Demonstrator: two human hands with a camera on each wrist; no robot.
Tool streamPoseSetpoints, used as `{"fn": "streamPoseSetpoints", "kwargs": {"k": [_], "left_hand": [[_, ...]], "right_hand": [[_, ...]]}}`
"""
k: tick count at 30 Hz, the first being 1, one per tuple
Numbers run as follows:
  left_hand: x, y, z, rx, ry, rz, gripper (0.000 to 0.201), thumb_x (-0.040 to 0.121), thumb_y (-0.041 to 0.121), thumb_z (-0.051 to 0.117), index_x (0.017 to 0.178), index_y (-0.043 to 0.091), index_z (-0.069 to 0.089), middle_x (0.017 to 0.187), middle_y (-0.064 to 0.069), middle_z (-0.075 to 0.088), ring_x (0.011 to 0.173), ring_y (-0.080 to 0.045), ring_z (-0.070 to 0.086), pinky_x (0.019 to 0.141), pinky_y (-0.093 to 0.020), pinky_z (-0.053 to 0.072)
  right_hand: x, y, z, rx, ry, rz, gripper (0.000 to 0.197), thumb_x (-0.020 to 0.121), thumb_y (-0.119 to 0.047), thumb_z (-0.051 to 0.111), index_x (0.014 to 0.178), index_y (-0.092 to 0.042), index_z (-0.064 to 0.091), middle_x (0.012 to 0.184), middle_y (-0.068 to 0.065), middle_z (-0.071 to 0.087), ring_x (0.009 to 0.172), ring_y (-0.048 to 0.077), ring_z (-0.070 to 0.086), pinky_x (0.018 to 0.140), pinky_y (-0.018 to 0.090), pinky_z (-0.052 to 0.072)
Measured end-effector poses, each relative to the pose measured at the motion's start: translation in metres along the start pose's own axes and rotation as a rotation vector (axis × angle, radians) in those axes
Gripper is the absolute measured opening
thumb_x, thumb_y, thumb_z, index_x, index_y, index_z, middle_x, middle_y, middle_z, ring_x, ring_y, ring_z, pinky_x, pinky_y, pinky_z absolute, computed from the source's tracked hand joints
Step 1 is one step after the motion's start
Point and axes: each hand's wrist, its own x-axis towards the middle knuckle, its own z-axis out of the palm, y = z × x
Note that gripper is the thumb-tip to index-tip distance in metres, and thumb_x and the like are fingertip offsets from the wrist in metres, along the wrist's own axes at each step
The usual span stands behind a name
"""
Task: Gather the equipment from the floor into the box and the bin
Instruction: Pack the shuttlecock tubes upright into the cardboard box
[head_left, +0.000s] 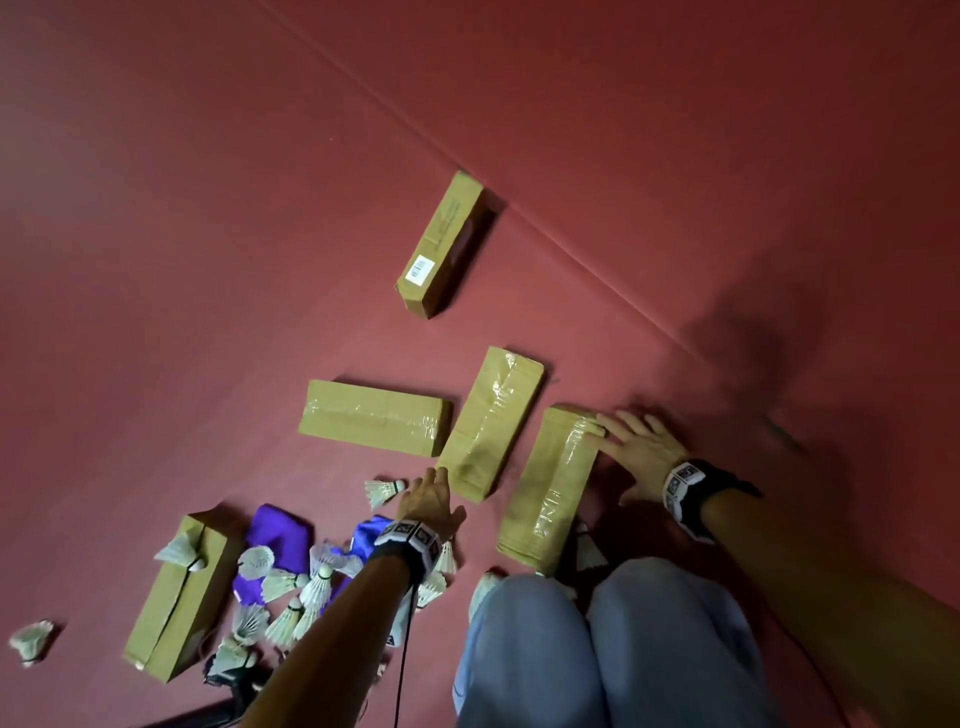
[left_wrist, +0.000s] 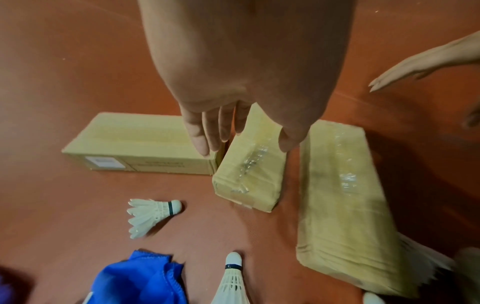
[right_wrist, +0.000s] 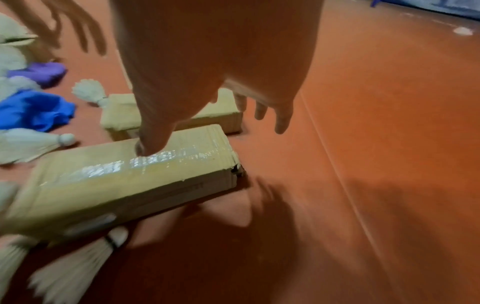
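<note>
Several taped brown cardboard boxes lie on the red floor. My right hand (head_left: 631, 447) is spread open at the far end of the nearest box (head_left: 550, 483), its thumb (right_wrist: 153, 142) touching the box top (right_wrist: 124, 174). My left hand (head_left: 428, 493) hovers open, fingers straight, over the near end of the middle box (head_left: 491, 421), holding nothing; its fingers (left_wrist: 205, 139) hang above that middle box (left_wrist: 249, 174). A white shuttlecock (head_left: 383, 491) lies just left of it, the same shuttlecock (left_wrist: 150, 214) showing in the left wrist view. Blue cloth (left_wrist: 140, 279) and purple cloth (head_left: 280, 535) lie among several more shuttlecocks.
A third box (head_left: 374, 423) lies left of the middle one, a fourth box (head_left: 441, 244) farther off, a fifth box (head_left: 179, 597) at lower left. A lone shuttlecock (head_left: 31, 642) sits far left. My knees (head_left: 597, 649) are bent close to the nearest box. A floor seam (head_left: 571, 249) runs diagonally.
</note>
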Motion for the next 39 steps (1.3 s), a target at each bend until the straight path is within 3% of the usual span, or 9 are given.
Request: {"fn": "streamPoseSetpoints", "kwargs": {"k": [12, 15, 17, 21, 28, 31, 34, 36, 39], "left_hand": [[0.133, -0.016, 0.077, -0.358, -0.004, -0.253, 0.092, 0.066, 0.048, 0.093, 0.128, 0.011, 0.034, 0.123, -0.012, 0.059, 0.117, -0.034, 0.061, 0.102, -0.047, 0.052], [0.140, -0.010, 0.080, -0.312, -0.075, -0.291, 0.111, 0.052, 0.068, 0.088, 0.136, 0.012, 0.042, 0.117, -0.006, 0.056, 0.113, -0.028, 0.057, 0.102, -0.044, 0.052], [0.141, -0.006, 0.084, -0.341, -0.120, -0.285, 0.092, 0.060, 0.060, 0.089, 0.132, 0.017, 0.051, 0.105, 0.000, 0.052, 0.109, -0.025, 0.053, 0.103, -0.040, 0.049], [0.135, 0.000, 0.083, -0.432, -0.112, -0.283, 0.092, 0.058, 0.044, 0.097, 0.126, 0.012, 0.043, 0.117, -0.006, 0.061, 0.107, -0.027, 0.061, 0.098, -0.038, 0.056], [0.047, 0.035, 0.022, -0.554, -0.074, -0.229, 0.078, 0.084, 0.025, 0.086, 0.138, 0.002, 0.034, 0.124, -0.010, 0.059, 0.104, -0.025, 0.060, 0.085, -0.026, 0.049], [-0.012, 0.049, -0.022, -0.612, -0.077, -0.221, 0.091, 0.081, 0.028, 0.088, 0.146, 0.003, 0.031, 0.132, -0.016, 0.060, 0.107, -0.027, 0.062, 0.083, -0.024, 0.049], [-0.072, 0.059, -0.075, -0.593, -0.078, -0.177, 0.057, 0.079, 0.031, 0.088, 0.121, 0.009, 0.058, 0.109, -0.009, 0.071, 0.080, -0.015, 0.064, 0.061, -0.016, 0.051], [-0.122, 0.071, -0.122, -0.640, -0.059, -0.163, 0.055, 0.077, 0.032, 0.090, 0.113, 0.008, 0.057, 0.101, -0.002, 0.067, 0.086, -0.018, 0.065, 0.071, -0.024, 0.056], [-0.180, 0.087, -0.184, -0.758, 0.052, -0.128, 0.103, 0.048, 0.062, 0.093, 0.124, 0.008, 0.050, 0.115, -0.006, 0.068, 0.104, -0.025, 0.066, 0.091, -0.040, 0.057]], "right_hand": [[0.136, 0.015, 0.066, 0.407, 0.069, 0.139, 0.121, 0.063, -0.073, 0.082, 0.158, -0.019, 0.029, 0.157, 0.007, 0.040, 0.144, 0.031, 0.040, 0.121, 0.036, 0.029], [0.146, 0.011, 0.076, 0.426, 0.029, 0.198, 0.116, 0.056, -0.078, 0.083, 0.147, -0.017, 0.043, 0.144, 0.009, 0.046, 0.138, 0.032, 0.045, 0.118, 0.037, 0.036], [0.148, 0.007, 0.085, 0.447, -0.018, 0.240, 0.117, 0.050, -0.080, 0.083, 0.142, -0.018, 0.047, 0.142, 0.009, 0.046, 0.137, 0.032, 0.044, 0.117, 0.038, 0.037], [0.141, 0.005, 0.091, 0.648, -0.056, 0.298, 0.084, 0.076, -0.045, 0.086, 0.141, -0.012, 0.047, 0.142, 0.011, 0.052, 0.131, 0.031, 0.051, 0.108, 0.033, 0.043], [0.044, 0.008, 0.053, 0.903, 0.051, 0.327, 0.091, 0.061, -0.036, 0.098, 0.125, -0.022, 0.035, 0.115, 0.000, 0.059, 0.103, 0.021, 0.061, 0.083, 0.031, 0.048], [-0.021, 0.006, 0.016, 0.912, 0.163, 0.423, 0.109, 0.056, -0.045, 0.096, 0.145, -0.022, 0.038, 0.132, 0.003, 0.057, 0.120, 0.028, 0.060, 0.099, 0.037, 0.051], [-0.094, 0.003, -0.035, 0.960, 0.262, 0.630, 0.106, 0.063, -0.047, 0.088, 0.151, -0.023, 0.035, 0.136, 0.013, 0.049, 0.128, 0.039, 0.052, 0.106, 0.046, 0.049], [-0.145, 0.000, -0.078, 1.071, 0.409, 0.771, 0.092, 0.067, -0.037, 0.084, 0.146, -0.021, 0.039, 0.133, 0.016, 0.050, 0.129, 0.042, 0.050, 0.105, 0.048, 0.049], [-0.225, -0.005, -0.149, 1.275, 0.580, 0.876, 0.089, 0.069, -0.033, 0.083, 0.146, -0.017, 0.043, 0.142, 0.019, 0.047, 0.133, 0.042, 0.049, 0.107, 0.047, 0.048]]}}
